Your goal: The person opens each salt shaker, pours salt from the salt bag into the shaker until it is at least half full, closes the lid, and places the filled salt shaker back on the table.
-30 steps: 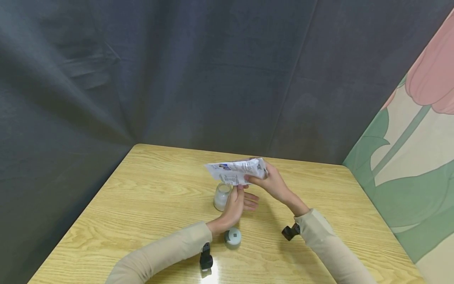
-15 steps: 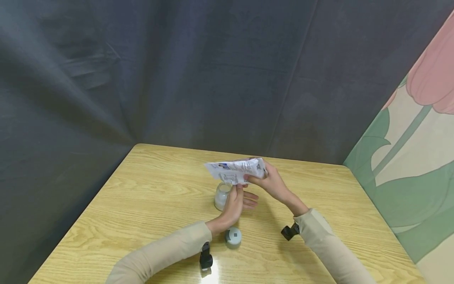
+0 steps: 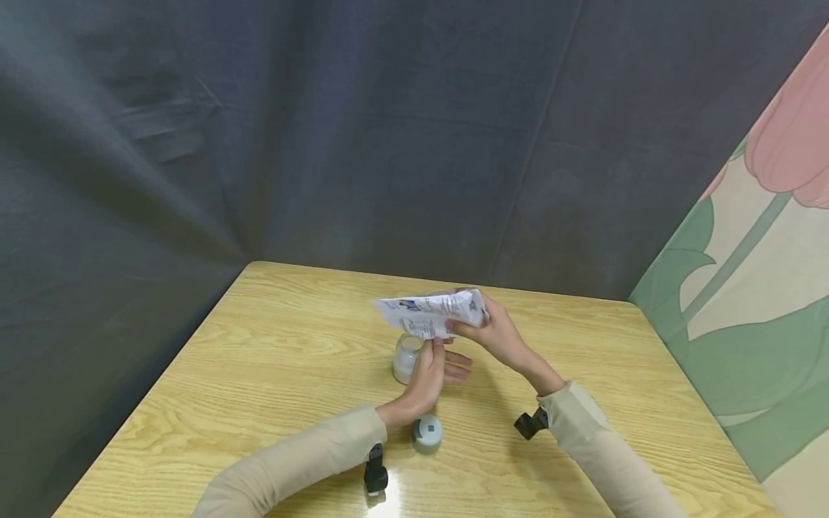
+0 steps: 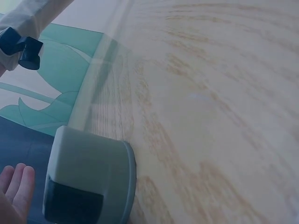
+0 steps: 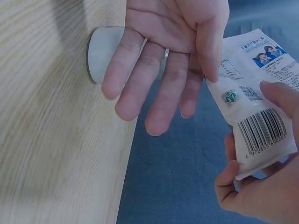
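A white printed packet (image 3: 427, 313) with a barcode is held tilted in my right hand (image 3: 495, 334), thumb in front and fingers behind. Its left end hangs over the mouth of a small glass jar (image 3: 404, 360) with white contents. My left hand (image 3: 427, 370) is beside the jar, its thumb and index finger at the packet's lower edge, seemingly pinching it. The other left fingers (image 5: 159, 102) stretch out straight past the jar. The right wrist view shows the barcode and the palm; whether anything flows from the packet is hidden.
A pale grey-green round cap (image 3: 427, 430) with a dark patch stands on the wooden table (image 3: 291, 345), just below my left wrist. Dark curtain (image 3: 401, 144) hangs behind the table, and a flower-patterned cloth (image 3: 764, 288) is on the right.
Hands, packet and jar keep almost the same positions; the packet's tilt shifts only very slightly.
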Available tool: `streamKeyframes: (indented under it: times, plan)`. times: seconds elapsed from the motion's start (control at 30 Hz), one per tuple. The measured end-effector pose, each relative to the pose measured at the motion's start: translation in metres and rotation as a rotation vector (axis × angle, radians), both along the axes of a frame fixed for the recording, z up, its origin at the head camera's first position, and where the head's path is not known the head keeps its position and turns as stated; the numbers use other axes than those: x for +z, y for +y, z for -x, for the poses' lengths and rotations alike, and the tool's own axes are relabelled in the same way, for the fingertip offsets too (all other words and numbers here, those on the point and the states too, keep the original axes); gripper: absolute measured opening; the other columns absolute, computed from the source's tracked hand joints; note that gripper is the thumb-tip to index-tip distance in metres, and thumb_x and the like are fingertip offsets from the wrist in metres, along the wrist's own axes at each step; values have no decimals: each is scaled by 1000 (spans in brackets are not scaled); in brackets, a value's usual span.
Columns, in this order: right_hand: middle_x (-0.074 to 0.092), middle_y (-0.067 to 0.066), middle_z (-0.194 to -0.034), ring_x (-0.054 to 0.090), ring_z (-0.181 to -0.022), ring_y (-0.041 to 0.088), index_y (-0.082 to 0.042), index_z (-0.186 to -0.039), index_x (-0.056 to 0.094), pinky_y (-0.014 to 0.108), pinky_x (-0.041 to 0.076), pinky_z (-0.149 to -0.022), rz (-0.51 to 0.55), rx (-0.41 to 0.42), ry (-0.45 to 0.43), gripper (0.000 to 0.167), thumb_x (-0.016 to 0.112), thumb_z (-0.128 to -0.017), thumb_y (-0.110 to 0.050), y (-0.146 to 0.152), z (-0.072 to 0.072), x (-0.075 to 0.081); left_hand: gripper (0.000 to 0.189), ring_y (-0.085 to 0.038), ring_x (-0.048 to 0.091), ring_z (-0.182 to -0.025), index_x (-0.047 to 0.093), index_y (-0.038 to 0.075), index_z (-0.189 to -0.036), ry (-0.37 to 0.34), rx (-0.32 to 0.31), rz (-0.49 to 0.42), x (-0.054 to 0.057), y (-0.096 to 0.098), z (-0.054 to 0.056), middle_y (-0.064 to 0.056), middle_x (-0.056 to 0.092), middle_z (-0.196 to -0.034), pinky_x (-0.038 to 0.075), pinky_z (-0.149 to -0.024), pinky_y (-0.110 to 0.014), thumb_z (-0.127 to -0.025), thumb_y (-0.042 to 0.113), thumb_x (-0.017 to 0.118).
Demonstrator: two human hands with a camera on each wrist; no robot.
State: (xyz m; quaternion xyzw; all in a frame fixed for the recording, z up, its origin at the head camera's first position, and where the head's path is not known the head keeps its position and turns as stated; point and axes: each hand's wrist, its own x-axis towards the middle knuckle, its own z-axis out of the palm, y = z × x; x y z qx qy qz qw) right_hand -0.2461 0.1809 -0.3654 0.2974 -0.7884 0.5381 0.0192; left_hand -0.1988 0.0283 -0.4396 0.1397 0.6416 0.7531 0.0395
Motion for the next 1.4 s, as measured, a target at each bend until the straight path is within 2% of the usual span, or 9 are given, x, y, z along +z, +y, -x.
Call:
streamKeyframes:
  times: [0.3, 0.6, 0.83, 0.97, 1.2, 1.4]
  plan:
    - [66, 10, -122, 65, -107, 25, -8, -134, 55, 40, 57, -87, -6, 1, 0, 51, 76, -88, -3, 1, 1, 1, 47, -44, 69, -91, 36, -7, -129, -11, 19, 13, 1, 1, -2, -27, 67, -105, 62, -78, -42, -111, 31, 16]
    - [65, 11, -124, 64, -110, 25, -7, -134, 55, 37, 58, -87, 13, 48, -11, 50, 74, -89, -1, 2, 1, 1, 46, -43, 68, -92, 37, -4, -128, -7, 10, 28, -3, 2, -4, -26, 67, -106, 62, -78, -43, -111, 33, 14]
    - [66, 10, -123, 65, -108, 24, -8, -134, 55, 37, 58, -86, 0, 41, -12, 49, 74, -89, -2, 3, 0, 2, 43, -45, 67, -94, 36, -2, -129, -12, 3, 19, -1, 2, -5, -29, 66, -107, 61, -80, -45, -111, 31, 14]
    - [66, 10, -123, 65, -108, 24, -8, -134, 56, 38, 58, -86, 3, 53, -21, 49, 74, -89, -2, 3, 1, 2, 41, -48, 66, -95, 36, -4, -128, -12, -6, 23, 4, 1, -8, -32, 64, -108, 60, -81, -50, -111, 24, 11]
    - [65, 9, -124, 65, -109, 23, -9, -134, 56, 38, 58, -87, 10, 70, -30, 49, 73, -90, -2, 5, 1, 1, 35, -52, 64, -94, 36, -5, -124, 6, -18, 1, 25, -2, -22, -35, 62, -107, 60, -82, -52, -112, 17, 13]
    - [66, 9, -124, 65, -109, 23, -9, -134, 56, 37, 58, -87, 7, 66, -24, 48, 73, -90, -2, 5, 1, 1, 36, -52, 64, -95, 36, -6, -127, 2, -19, -2, 28, -2, -24, -35, 62, -108, 58, -84, -55, -112, 18, 13]
